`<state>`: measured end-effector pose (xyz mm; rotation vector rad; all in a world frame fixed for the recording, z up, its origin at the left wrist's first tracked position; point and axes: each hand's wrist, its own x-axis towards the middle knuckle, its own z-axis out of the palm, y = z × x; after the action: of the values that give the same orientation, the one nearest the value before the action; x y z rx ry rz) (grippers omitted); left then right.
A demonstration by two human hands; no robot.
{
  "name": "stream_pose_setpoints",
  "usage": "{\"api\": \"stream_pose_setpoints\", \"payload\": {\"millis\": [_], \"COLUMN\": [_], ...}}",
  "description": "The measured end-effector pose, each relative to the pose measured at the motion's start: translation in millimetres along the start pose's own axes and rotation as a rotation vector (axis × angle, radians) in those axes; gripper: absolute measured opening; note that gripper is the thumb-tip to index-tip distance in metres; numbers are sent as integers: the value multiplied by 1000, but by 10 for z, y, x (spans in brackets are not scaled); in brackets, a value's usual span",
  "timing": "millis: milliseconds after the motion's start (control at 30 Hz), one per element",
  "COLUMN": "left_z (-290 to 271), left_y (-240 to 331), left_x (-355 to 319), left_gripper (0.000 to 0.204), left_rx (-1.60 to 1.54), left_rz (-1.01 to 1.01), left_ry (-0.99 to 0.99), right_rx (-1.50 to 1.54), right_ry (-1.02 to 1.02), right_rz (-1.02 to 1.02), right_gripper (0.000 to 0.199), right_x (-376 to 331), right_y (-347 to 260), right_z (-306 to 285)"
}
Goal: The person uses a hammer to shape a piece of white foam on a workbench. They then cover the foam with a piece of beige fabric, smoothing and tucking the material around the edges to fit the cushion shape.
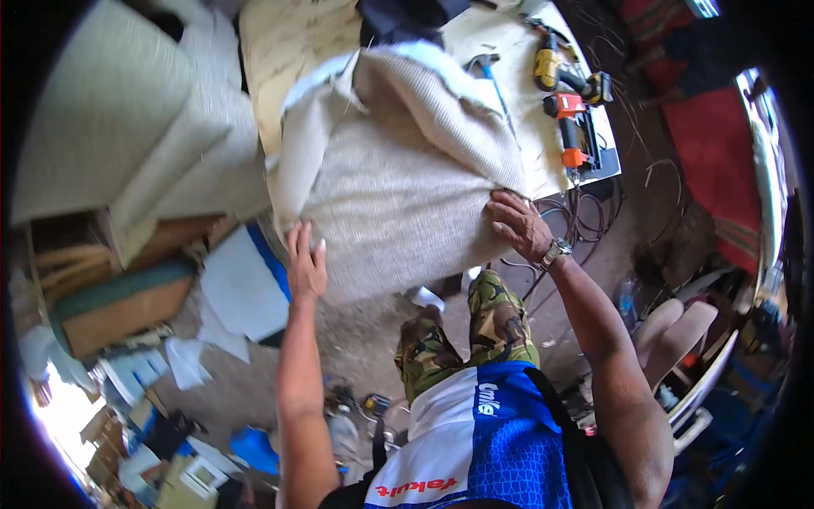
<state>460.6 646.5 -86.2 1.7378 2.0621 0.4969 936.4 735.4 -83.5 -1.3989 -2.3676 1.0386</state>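
Cushion (398,187) and tools (570,93) on workbench (475,38)

Daylit scene, bright and fairly even. Strong glare burns out the lower left edge of the frame, and a smaller blown-out patch sits at the upper right. A black circular border frames the fisheye view. Straight edges bow near the rim, where detail smears and softens. The centre is sharp, with soft shadows.

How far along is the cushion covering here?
Done: beige fabric already wraps most of the cushion. In hand: the left hand presses flat on its lower edge, and the right hand holds down the right corner. Left: the orange staple gun and yellow drill lie untouched on the table.
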Motion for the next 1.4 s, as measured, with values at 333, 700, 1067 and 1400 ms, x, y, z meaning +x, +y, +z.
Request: {"api": "stream_pose_setpoints", "payload": {"millis": [333, 700, 1067, 1400], "left_z": [-10, 1428, 1554, 1544], "left_y": [1040, 1912, 1986, 1968], "left_x": [215, 2062, 2278, 2284], "left_gripper": [52, 71, 77, 71], "left_rx": [511, 330, 239, 187], "left_rz": [395, 668, 670, 716], "left_ry": [-206, -607, -589, -443], "right_rx": [59, 83, 347, 80], "right_ry": [539, 424, 325, 515], "right_rz": [149, 7, 139, -86], "right_gripper": [34, 14, 25, 21], "right_x": [810, 2010, 2437, 2316], "right_y": [-48, 527, 730, 591], "right_z": [-665, -590, -1091, -659]}}
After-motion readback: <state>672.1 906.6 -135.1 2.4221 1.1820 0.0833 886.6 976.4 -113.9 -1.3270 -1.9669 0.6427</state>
